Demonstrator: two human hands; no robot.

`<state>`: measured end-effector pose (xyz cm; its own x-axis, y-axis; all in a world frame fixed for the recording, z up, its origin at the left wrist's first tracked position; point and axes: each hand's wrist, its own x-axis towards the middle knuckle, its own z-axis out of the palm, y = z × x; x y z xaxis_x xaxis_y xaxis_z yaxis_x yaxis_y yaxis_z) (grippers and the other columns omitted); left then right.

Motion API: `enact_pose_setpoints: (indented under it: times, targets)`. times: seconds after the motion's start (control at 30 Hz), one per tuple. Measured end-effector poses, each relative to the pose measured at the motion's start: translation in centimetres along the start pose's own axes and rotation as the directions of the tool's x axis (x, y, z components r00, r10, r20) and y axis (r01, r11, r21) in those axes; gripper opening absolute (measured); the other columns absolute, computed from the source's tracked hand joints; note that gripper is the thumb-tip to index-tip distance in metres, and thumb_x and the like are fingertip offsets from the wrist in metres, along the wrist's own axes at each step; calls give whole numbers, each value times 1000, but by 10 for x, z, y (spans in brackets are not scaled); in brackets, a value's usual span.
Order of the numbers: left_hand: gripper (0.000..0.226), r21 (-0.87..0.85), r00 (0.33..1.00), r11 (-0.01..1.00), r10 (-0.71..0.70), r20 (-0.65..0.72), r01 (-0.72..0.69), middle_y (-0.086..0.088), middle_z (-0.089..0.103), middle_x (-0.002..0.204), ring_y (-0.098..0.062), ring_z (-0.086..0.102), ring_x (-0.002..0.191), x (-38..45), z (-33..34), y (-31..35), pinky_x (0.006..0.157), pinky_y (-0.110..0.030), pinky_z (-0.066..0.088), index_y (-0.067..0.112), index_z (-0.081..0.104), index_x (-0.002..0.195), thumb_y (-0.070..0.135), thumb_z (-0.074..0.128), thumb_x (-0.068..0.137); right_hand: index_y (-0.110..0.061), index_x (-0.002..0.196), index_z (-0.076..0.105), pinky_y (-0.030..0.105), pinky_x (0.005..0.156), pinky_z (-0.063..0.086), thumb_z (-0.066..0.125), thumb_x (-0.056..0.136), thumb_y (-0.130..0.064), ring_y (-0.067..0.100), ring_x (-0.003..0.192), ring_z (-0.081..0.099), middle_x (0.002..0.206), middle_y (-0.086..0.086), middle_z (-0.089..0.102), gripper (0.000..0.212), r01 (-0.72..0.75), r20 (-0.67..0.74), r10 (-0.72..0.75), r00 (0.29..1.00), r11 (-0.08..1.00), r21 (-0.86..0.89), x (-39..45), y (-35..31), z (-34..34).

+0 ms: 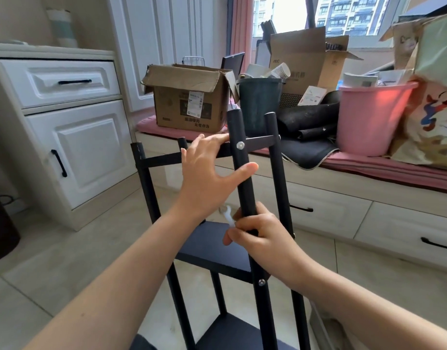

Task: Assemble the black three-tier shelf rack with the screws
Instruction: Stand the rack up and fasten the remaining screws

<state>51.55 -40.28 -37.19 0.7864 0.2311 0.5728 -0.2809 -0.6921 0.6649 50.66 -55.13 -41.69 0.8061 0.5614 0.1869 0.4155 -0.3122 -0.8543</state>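
The black three-tier shelf rack [277, 178] stands upright on the floor in front of me, its four tube posts rising past the top shelf. A silver screw [240, 145] sits in the near right post at the top shelf [261, 142], and another screw [261, 282] lower down at the middle shelf [212, 246]. My left hand [207, 173] lies with straight fingers on the top shelf's edge, thumb against the post. My right hand [259, 233] grips that same post and also holds a small white tool [227, 217] whose kind I cannot tell.
A window bench with a pink cushion [394, 170] runs behind the rack, loaded with cardboard boxes [189, 97], a dark bin [259, 102], black mats and a pink bucket [368, 117]. A white cabinet [66, 122] stands at the left. Tiled floor [53, 261] surrounds the rack.
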Motion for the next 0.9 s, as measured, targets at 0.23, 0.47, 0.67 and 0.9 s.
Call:
enact_pose_setpoints:
  times: [0.23, 0.47, 0.67, 0.9]
  targets:
    - [36, -128, 999, 991, 29, 21, -26, 9, 57, 124, -16, 46, 128, 0, -13, -13, 108, -36, 39, 35, 57, 119, 39, 74, 87, -23, 80, 78, 19, 94, 42, 64, 94, -20, 3, 104, 58, 107, -10, 62, 20, 40, 176, -37, 984, 999, -11, 4, 5, -39]
    - [26, -152, 1000, 988, 7, 23, -3, 14, 62, 113, 0, 54, 113, 3, -20, -22, 84, 2, 35, 43, 56, 104, 32, 73, 88, -19, 85, 76, 18, 58, 46, 54, 99, -12, 5, 58, 47, 57, -10, 50, 27, 51, -76, -43, 996, 992, 114, 19, 16, -37]
    - [30, -199, 1000, 980, 1, -26, -7, 11, 60, 121, -2, 52, 117, 2, -24, -30, 90, -3, 38, 49, 55, 104, 47, 65, 76, -25, 86, 74, 28, 65, 53, 49, 101, -9, 6, 59, 54, 59, -7, 59, 32, 0, -69, 10, 998, 989, 149, 48, 11, -18]
    - [24, -271, 988, 959, -115, -100, 84, 11, 61, 104, -8, 57, 105, 3, -26, -42, 89, -26, 43, 42, 57, 103, 59, 61, 87, -20, 83, 76, 21, 63, 53, 59, 96, -9, 5, 58, 56, 67, -1, 71, 25, 118, -254, -21, 967, 920, 373, 81, -6, 9]
